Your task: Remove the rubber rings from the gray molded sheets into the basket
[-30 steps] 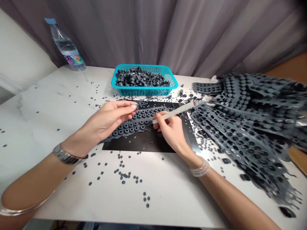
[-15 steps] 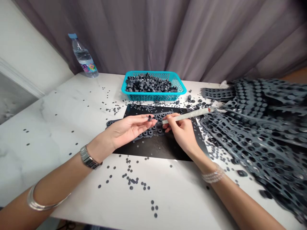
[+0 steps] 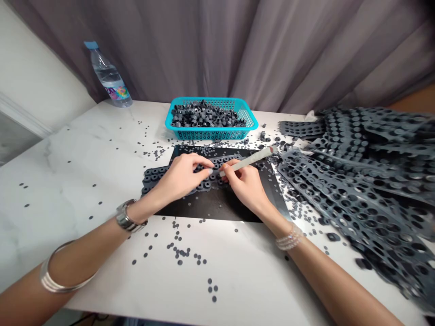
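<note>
Grey ring sheet [image 3: 205,185] lies on a black mat [image 3: 200,208], under and between the two hands. The left hand [image 3: 183,175] bends over it, thumb and forefinger tips close together near the rings; I cannot tell if they pinch a piece. The right hand [image 3: 246,188] is closed around a white stick [image 3: 253,158], its lower end pointing at the left fingertips. A metal watch [image 3: 127,217] is on the left wrist, a beaded bracelet [image 3: 288,237] on the right one. Small dark discs [image 3: 180,262] are scattered over the tabletop [image 3: 152,290]. Behind the mat stands a turquoise basket [image 3: 210,129] with many small dark pieces [image 3: 204,115]. Perforated sheets [image 3: 356,203] make a heap at right, and a water bottle [image 3: 110,77] stands far left, before a curtain [image 3: 204,45].
</note>
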A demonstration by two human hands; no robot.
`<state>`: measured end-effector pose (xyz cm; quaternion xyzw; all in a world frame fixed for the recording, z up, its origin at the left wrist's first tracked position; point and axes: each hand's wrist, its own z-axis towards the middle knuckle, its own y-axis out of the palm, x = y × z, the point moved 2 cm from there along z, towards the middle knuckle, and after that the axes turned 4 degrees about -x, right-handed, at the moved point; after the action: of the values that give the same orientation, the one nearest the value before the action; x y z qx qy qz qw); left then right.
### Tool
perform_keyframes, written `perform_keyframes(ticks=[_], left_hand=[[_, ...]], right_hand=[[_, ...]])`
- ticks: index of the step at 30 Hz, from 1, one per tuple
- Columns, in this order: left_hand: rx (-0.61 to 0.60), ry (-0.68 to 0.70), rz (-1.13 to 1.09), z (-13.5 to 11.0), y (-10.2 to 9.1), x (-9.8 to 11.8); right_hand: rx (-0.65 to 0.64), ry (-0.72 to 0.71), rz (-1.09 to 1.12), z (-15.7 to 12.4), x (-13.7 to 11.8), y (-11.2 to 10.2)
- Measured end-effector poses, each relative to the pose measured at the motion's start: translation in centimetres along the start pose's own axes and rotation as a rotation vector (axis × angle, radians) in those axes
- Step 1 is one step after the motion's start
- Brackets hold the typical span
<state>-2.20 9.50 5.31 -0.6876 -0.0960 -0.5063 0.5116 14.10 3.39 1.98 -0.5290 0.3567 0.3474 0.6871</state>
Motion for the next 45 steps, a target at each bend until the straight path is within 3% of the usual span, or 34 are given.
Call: perform_keyframes(ticks=[2, 5, 9, 14, 17, 19, 21, 23, 26, 29, 33, 45], left_hand=[[-0.027, 0.132, 0.278, 0.2, 0.4, 0.1], [-0.106, 0.209, 0.456, 0.8, 1.1, -0.7], [-0.163, 0.253, 0.491, 1.3, 1.9, -1.7], [-0.100, 0.276, 0.491, 0.5, 2.4, -0.9], [0.049, 0.218, 0.206, -0.5, 1.1, 0.1], [0.245, 0.115, -0.138, -0.9, -0.3, 0.4], [0.321, 0.007, -0.511, -1.0, -1.2, 0.2], [0.243, -0.117, -0.816, -0.8, -1.2, -0.2], [0.060, -0.299, -1.102, -0.6, -0.3, -0.6], [-0.054, -0.378, -1.257, -0.8, 0.4, -0.5], [-0.117, -0.403, -1.353, -1.2, 0.6, 0.1], [-0.034, -0.430, -1.625, -1.3, 0.1, 0.8]], right_hand=[[-0.003, -0.013, -0.020, 0.0, -0.2, 0.0], [-0.009, -0.035, -0.062, 0.0, -0.4, 0.0], [-0.011, -0.081, -0.129, -0.1, -0.9, 0.1], [-0.042, -0.153, -0.236, 0.1, -1.4, 0.2], [-0.027, -0.118, -0.248, 0.2, -1.2, 0.2], [-0.023, -0.081, -0.206, 0.3, -0.9, 0.2], [-0.014, -0.049, -0.129, 0.3, -0.6, 0.1], [0.013, -0.015, -0.030, 0.2, -0.3, -0.1], [0.073, 0.027, 0.112, 0.2, -0.1, -0.7], [0.117, 0.061, 0.198, 0.1, -0.1, -1.2], [0.141, 0.082, 0.231, 0.1, -0.2, -1.4], [0.062, 0.035, 0.121, 0.0, -0.4, -1.0]])
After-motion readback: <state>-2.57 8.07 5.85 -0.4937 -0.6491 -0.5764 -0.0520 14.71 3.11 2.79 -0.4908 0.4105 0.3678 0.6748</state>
